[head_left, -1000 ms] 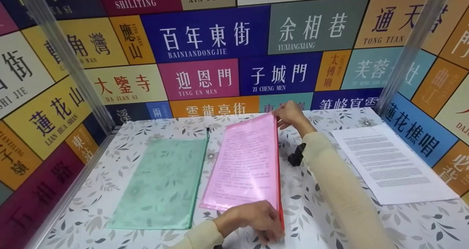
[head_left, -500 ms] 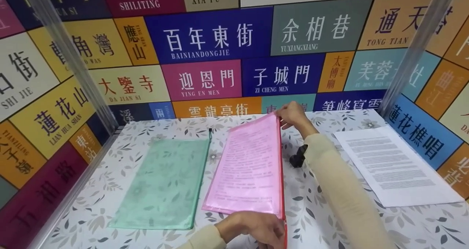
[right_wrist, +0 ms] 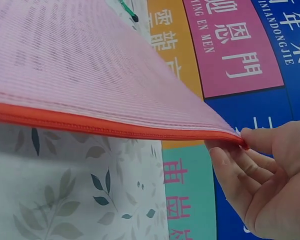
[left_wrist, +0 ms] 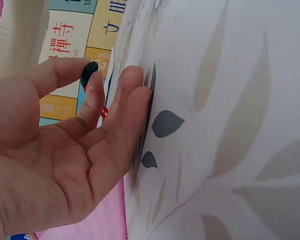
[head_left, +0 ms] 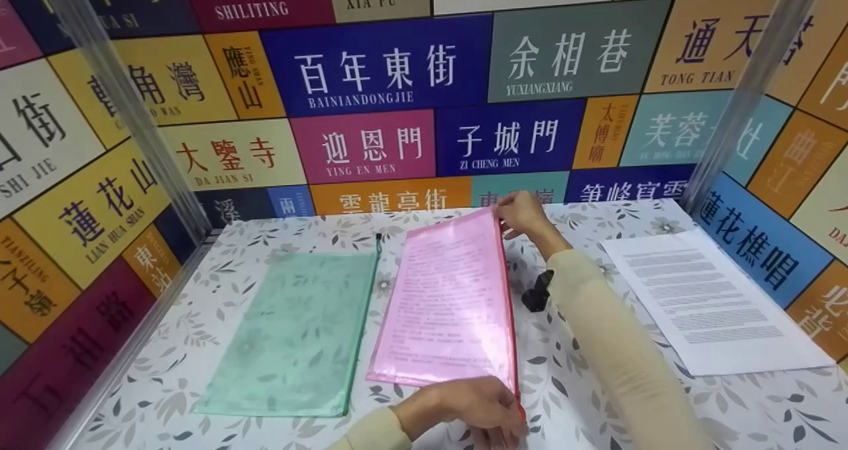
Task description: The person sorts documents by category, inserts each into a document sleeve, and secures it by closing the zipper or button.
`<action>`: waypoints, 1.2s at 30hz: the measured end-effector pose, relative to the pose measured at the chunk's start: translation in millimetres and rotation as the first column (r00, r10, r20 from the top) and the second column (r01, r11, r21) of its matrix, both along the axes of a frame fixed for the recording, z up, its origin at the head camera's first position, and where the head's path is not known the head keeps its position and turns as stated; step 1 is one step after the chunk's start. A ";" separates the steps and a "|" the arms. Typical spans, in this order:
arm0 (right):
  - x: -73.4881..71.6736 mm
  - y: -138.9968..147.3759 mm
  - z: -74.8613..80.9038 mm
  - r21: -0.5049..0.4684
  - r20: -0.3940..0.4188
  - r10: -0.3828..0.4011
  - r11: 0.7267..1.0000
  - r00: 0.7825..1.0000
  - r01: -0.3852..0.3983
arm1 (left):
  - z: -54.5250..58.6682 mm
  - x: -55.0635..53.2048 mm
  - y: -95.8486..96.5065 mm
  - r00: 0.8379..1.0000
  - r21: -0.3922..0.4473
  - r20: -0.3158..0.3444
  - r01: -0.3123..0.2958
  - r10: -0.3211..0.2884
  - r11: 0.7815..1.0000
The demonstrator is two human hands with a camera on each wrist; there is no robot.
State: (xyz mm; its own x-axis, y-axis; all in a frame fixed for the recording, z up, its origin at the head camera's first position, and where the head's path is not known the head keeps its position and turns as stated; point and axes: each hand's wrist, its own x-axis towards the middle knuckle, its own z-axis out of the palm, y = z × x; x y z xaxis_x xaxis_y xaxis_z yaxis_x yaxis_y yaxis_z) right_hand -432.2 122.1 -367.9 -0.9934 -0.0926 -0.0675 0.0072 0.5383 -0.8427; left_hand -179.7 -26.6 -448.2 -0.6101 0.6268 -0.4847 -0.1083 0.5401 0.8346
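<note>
A pink see-through zip folder [head_left: 444, 297] holds a printed sheet and lies in the middle of the table, its right side lifted. Along that side runs a red zip [right_wrist: 115, 131]. My right hand [head_left: 523, 217] pinches the folder's far right corner between thumb and fingers, raising it off the table. At the near right corner is my left hand [head_left: 467, 407]. Its thumb and index finger pinch the small black zip pull [left_wrist: 89, 73], while the other fingers rest low against the tablecloth. Left of the pink folder lies a green zip folder [head_left: 291, 331], flat.
White printed papers [head_left: 715, 297] lie on the right of the table. The tablecloth [head_left: 563, 397] has a leaf pattern. Behind stands a wall of coloured name panels [head_left: 371, 62], with clear posts [head_left: 742, 92] at both table corners. A black wrist camera [head_left: 537, 291] sits under my right sleeve.
Both hands keep their holds at the pink folder's right corners. The near end of the red zip has shifted slightly beside my left hand. The green folder and papers stay put.
</note>
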 end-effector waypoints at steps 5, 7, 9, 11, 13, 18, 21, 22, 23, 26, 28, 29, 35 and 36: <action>1.7 1.2 -7.9 0.023 0.025 0.012 1.000 1.000 -0.013 | 0.8 -0.7 2.6 1.000 -0.002 0.006 -0.020 0.020 1.000; 2.6 2.2 -11.0 0.020 0.037 0.021 1.000 0.999 -0.022 | 0.4 -0.8 2.3 1.000 0.006 0.013 -0.024 0.024 1.000; 3.5 3.1 -14.2 0.017 0.043 0.030 0.999 0.999 -0.031 | -0.4 -0.4 1.2 0.999 0.020 0.013 -0.034 0.033 0.999; 4.2 4.0 -17.6 0.010 0.047 0.038 0.999 0.998 -0.038 | -1.3 -0.1 -0.2 0.999 0.045 0.013 -0.048 0.048 0.998; 4.8 5.0 -21.0 0.004 0.051 0.044 0.999 0.998 -0.044 | -2.0 0.0 -2.0 0.998 0.072 0.003 -0.067 0.067 0.995; 8.8 7.0 -28.8 -0.028 0.092 0.070 0.997 0.993 -0.067 | -2.4 -2.5 -7.9 0.993 0.103 -0.020 -0.112 0.114 0.988; 13.0 8.3 -33.2 -0.063 0.112 0.083 0.995 0.990 -0.077 | -2.4 -5.8 -11.4 0.991 0.094 -0.011 -0.132 0.133 0.987; 14.9 8.7 -34.5 -0.072 0.114 0.089 0.994 0.989 -0.081 | -2.7 -6.8 -12.1 0.990 0.092 -0.008 -0.137 0.138 0.986; 17.2 9.0 -35.8 -0.077 0.114 0.095 0.993 0.989 -0.086 | -3.0 -7.5 -12.7 0.990 0.094 0.000 -0.141 0.142 0.986; 25.7 10.0 -38.9 -0.052 0.102 0.125 0.991 0.987 -0.120 | -4.3 -7.6 -14.2 0.987 0.106 0.005 -0.161 0.161 0.981; 32.3 9.8 -40.6 -0.006 0.075 0.155 0.988 0.985 -0.155 | -4.1 -7.0 -15.9 0.983 0.110 -0.006 -0.180 0.182 0.978; 35.4 9.4 -41.6 0.020 0.057 0.170 0.985 0.984 -0.172 | -3.7 -6.8 -17.2 0.981 0.111 -0.016 -0.192 0.195 0.975; 56.3 6.3 -44.1 0.141 -0.068 0.198 0.972 0.978 -0.187 | 2.0 -9.4 -26.6 0.959 0.098 -0.103 -0.255 0.265 0.962; 60.4 6.1 -43.8 0.161 -0.089 0.197 0.970 0.976 -0.181 | 3.1 -10.3 -28.1 0.956 0.097 -0.114 -0.261 0.272 0.960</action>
State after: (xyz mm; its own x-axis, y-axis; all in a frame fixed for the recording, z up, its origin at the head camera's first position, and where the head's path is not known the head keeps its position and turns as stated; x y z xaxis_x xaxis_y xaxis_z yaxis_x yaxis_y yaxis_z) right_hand -371.8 128.2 -411.7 -0.9612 -0.2759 0.0074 -0.1902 0.6426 -0.7422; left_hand -190.0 -54.7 -445.1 -0.8125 0.4667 -0.3493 -0.1317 0.4368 0.8899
